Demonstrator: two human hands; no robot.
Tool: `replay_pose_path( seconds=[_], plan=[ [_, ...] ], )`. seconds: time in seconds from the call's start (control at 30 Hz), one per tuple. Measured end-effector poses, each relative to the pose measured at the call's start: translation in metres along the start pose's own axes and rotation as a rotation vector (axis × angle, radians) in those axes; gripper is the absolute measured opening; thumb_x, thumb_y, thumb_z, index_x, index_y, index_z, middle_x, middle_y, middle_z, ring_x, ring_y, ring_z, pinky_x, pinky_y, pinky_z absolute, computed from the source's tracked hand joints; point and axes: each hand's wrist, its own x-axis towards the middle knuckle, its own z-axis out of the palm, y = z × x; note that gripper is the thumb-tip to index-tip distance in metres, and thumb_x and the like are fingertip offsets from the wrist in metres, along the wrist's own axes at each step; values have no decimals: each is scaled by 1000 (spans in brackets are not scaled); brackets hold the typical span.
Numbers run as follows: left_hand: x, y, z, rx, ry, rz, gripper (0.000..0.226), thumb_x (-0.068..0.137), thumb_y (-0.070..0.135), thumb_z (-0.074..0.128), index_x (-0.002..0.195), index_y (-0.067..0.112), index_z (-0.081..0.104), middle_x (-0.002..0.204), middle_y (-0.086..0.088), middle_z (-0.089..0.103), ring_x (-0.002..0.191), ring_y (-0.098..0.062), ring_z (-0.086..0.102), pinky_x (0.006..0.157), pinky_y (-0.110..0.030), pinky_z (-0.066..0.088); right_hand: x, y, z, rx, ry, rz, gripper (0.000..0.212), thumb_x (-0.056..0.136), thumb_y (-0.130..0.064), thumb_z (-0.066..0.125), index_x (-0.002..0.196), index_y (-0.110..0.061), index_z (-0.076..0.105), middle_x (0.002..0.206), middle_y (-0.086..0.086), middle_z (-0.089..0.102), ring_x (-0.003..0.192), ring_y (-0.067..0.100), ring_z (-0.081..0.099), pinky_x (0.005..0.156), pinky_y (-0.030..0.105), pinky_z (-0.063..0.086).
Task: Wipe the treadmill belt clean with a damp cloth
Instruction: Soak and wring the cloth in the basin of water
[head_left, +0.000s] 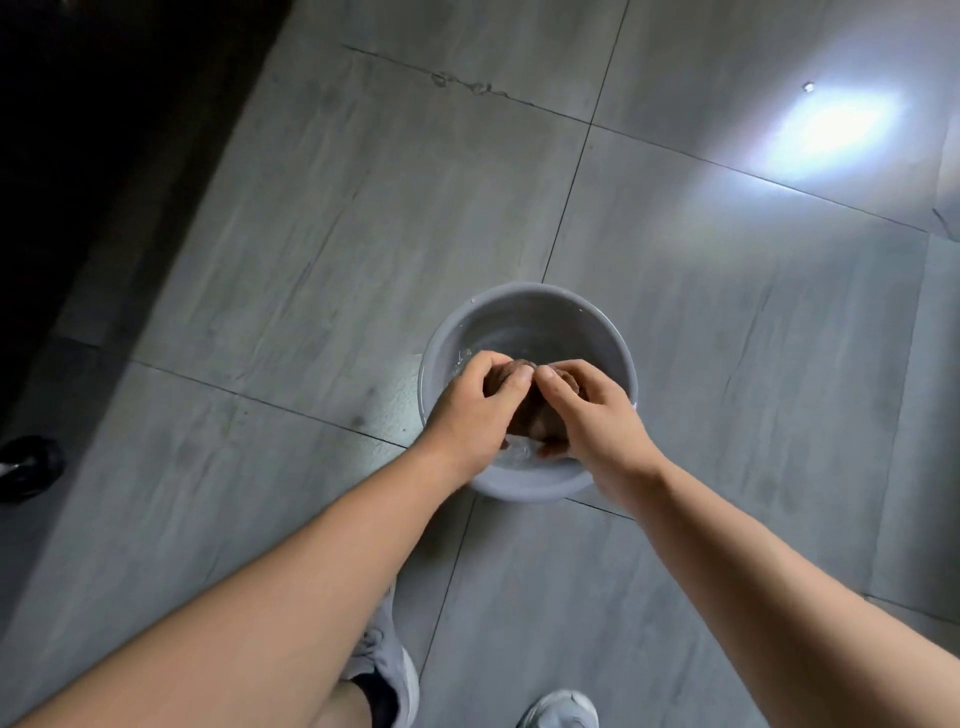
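Far left, a dark shape is sitting half in shadow, and I'm not making out what it is. My left hand is curling round the brown cloth, which is bunching into a tight wad inside the grey basin on the tiled floor. My right hand is gripping its other side, thumbs meeting on top. My fingers are hiding most of the cloth.

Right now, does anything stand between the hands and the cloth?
No. The left hand and the right hand both grip the brown cloth, inside the basin. The treadmill belt is not clearly in view, so that path cannot be judged.
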Motion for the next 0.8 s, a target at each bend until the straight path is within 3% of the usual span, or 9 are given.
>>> replay_pose_path(
  seconds=[0.13, 0.2, 0.27, 0.33, 0.4, 0.5, 0.6, 0.7, 0.8],
  plan=[
    [-29, 33, -11, -35, -45, 68, 10, 105, 28, 55, 99, 24, 61, 96, 7, 64, 92, -7, 58, 87, -27, 49, -30, -42, -7, 362, -258, 287, 38, 97, -29, 64, 120, 1, 61, 113, 18, 71, 101, 27, 72, 74, 41, 59],
    [-47, 51, -14, -94, -80, 54, 15, 109, 19, 48, 99, 18, 59, 95, 4, 62, 86, -2, 56, 80, -18, 46, -44, -59, -10, 382, -407, 368, 36, 100, -32, 58, 125, -7, 64, 114, 17, 71, 102, 30, 72, 75, 39, 59],
    [-61, 64, -22, -111, -107, 31, 15, 109, 25, 48, 101, 21, 60, 97, 6, 63, 85, 3, 57, 76, -14, 46, -56, -72, -8, 352, -450, 364, 37, 100, -34, 57, 125, -8, 62, 114, 19, 71, 101, 35, 72, 68, 35, 57],
    [-73, 72, -37, -51, -90, 38, 16, 98, 50, 53, 100, 39, 64, 104, 9, 66, 96, -2, 61, 86, -22, 48, -67, -81, -1, 248, -338, 270, 32, 99, -34, 60, 119, -9, 56, 107, 19, 70, 89, 33, 72, 61, 33, 52],
    [-85, 78, -59, 84, 27, 57, 29, 81, 67, 50, 97, 47, 62, 109, 6, 66, 105, -9, 63, 98, -34, 50, -80, -88, 7, 54, -195, 103, 23, 99, -31, 63, 109, -13, 54, 94, 10, 72, 78, 25, 69, 60, 32, 50],
    [-109, 90, -102, 310, 235, 66, 34, 82, 62, 46, 103, 40, 62, 109, 5, 66, 105, -15, 62, 100, -40, 50, -102, -104, 17, -261, -84, -147, 15, 95, -32, 68, 105, -26, 61, 86, -6, 71, 75, 9, 66, 63, 21, 50],
    [-143, 99, -144, 433, 381, 39, 38, 87, 56, 47, 109, 32, 65, 111, 5, 65, 104, -19, 63, 96, -40, 51, -126, -127, 32, -480, -49, -345, 18, 92, -33, 70, 109, -30, 63, 94, -17, 70, 87, -4, 64, 71, 7, 43],
    [-184, 94, -183, 502, 490, 7, 30, 95, 51, 51, 111, 30, 65, 113, 5, 63, 107, -22, 61, 94, -41, 50, -151, -149, 57, -636, -80, -499, 21, 91, -32, 69, 110, -30, 63, 101, -18, 67, 96, -8, 57, 75, 3, 38],
    [-227, 81, -219, 548, 583, -25, 25, 100, 45, 53, 113, 28, 64, 114, 3, 62, 109, -24, 60, 91, -40, 48, -174, -165, 87, -790, -150, -625, 24, 89, -39, 67, 111, -32, 61, 100, -16, 64, 91, -3, 54, 74, 3, 36]
  ],
)
